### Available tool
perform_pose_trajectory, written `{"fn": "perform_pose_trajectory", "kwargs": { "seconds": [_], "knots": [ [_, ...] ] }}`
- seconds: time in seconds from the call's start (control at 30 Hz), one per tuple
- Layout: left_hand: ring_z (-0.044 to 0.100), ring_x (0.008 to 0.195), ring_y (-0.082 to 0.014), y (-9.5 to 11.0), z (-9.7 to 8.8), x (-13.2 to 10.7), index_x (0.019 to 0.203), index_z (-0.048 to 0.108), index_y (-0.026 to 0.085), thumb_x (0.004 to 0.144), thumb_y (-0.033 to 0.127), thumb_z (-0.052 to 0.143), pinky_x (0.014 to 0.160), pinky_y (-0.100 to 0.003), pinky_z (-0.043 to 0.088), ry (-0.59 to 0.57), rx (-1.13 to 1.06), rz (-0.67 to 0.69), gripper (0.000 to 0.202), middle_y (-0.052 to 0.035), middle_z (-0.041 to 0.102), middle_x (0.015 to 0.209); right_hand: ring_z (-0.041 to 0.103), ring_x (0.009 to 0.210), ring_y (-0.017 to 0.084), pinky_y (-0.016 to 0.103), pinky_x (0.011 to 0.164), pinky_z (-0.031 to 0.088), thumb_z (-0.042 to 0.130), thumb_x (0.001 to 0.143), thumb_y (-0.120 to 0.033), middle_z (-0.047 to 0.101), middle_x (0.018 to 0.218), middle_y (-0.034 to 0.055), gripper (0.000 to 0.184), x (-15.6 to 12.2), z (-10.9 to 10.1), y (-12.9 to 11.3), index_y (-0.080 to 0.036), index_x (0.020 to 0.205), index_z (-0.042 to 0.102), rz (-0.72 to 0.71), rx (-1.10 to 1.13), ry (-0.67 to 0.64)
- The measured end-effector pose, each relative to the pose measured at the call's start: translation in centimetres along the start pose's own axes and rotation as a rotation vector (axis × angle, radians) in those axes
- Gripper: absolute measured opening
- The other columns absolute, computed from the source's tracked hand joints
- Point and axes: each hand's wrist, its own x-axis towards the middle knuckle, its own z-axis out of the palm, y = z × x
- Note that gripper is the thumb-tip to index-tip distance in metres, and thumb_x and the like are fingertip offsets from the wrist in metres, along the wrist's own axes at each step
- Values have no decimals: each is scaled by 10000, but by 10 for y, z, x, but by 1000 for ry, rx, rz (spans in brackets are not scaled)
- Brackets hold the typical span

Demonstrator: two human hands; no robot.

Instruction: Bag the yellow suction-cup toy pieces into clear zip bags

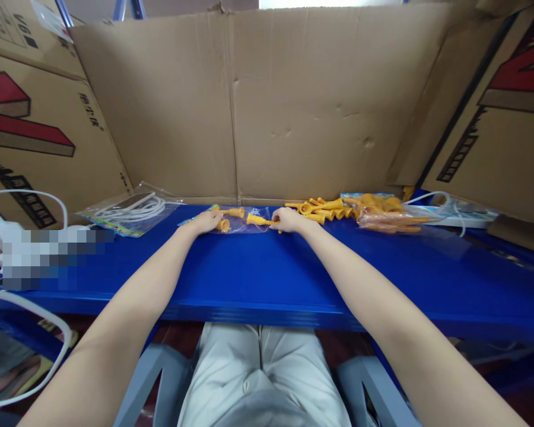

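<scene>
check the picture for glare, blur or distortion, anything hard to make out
Head view: a bright strip along the top edge is washed out to white; wide-angle distortion stretches the left forearm and right forearm toward the bottom corners; mosaic blocks hide detail at left; yellow pieces look small and slightly soft.

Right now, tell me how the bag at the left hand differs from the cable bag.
The bag at the left hand holds yellow pieces; the cable bag holds a coiled white cable. The left hand touches the first bag; no hand touches the cable bag. Both are clear plastic with colourful parts, lying on the blue table.
</scene>
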Motion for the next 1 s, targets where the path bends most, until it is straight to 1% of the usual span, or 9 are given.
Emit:
{"fn": "perform_pose_trajectory", "kwargs": {
  "seconds": [0.17, 0.33, 0.47, 0.57, 0.63, 0.7, 0.8, 0.9, 1.0],
  "knots": [
    [473, 1337, -259, 0, 0, 0, 1365, 543, 88, 954, 420, 225, 1076, -317, 366, 25, 4, -2, 617, -135, 502, 1437, 655, 734, 125, 191, 599, 420, 663, 805, -231, 751, 887, 45, 137, 1, 2, -2, -162, 890, 747, -34, 83, 75],
    [611, 1176, -285, 0, -3, -1, 1232, 668, 191, 889, 487, 365, 963, -325, 458, 47, 11, 51, 546, -91, 672, 1252, 649, 700, 110, 176, 612, 434, 666, 801, -218, 749, 824, 30, 143, -3, -1, -4, -151, 888, 757, -57, 232, 100],
    [615, 1159, -309, 6, -9, -6, 1165, 709, 246, 865, 531, 414, 938, -367, 471, 82, 60, 34, 508, -73, 701, 1200, 671, 746, 139, 198, 629, 441, 654, 810, -229, 752, 857, 37, 158, -5, -2, -5, -183, 914, 764, -3, 118, 102],
    [607, 1170, -318, 10, -8, -8, 1149, 714, 236, 897, 489, 374, 951, -407, 465, 159, 56, -1, 494, -85, 707, 1183, 684, 783, 158, 212, 651, 451, 629, 829, -237, 754, 902, 45, 198, -8, -4, -8, -200, 971, 762, 6, 21, 86],
    [588, 1201, -313, 11, -3, -6, 1204, 683, 201, 913, 457, 350, 985, -418, 449, 216, 25, -1, 511, -104, 678, 1237, 689, 829, 158, 203, 672, 457, 635, 813, -206, 753, 957, 39, 240, -10, -7, -10, -211, 1020, 757, -16, -12, 53],
    [544, 1265, -280, 11, 5, -1, 1286, 622, 149, 924, 441, 333, 1047, -381, 409, 251, -34, 35, 548, -122, 614, 1334, 692, 860, 158, 195, 683, 465, 649, 781, -170, 748, 1004, 34, 306, -12, -12, -11, -218, 1067, 747, -25, -35, 1],
    [431, 1370, -217, 9, 16, 7, 1370, 529, 82, 942, 403, 286, 1130, -314, 309, 223, -118, 102, 587, -135, 493, 1456, 701, 865, 180, 215, 688, 486, 652, 745, -123, 745, 1018, 64, 361, -17, -24, -10, -188, 1091, 736, 12, -111, -86],
    [346, 1423, -214, 7, 19, 9, 1406, 487, 109, 957, 404, 237, 1161, -380, 262, 212, -153, 143, 593, -125, 413, 1515, 705, 916, 226, 264, 742, 509, 632, 730, -70, 738, 1029, 123, 370, -23, -34, -10, -131, 1081, 730, 62, -240, -119],
    [298, 1446, -221, 12, 12, 2, 1407, 494, 184, 973, 444, 192, 1169, -463, 229, 238, -171, 259, 589, -88, 371, 1547, 700, 960, 258, 302, 778, 524, 627, 718, -43, 731, 1050, 156, 378, -27, -38, -13, -100, 1079, 721, 78, -302, -151]
  ]
}}
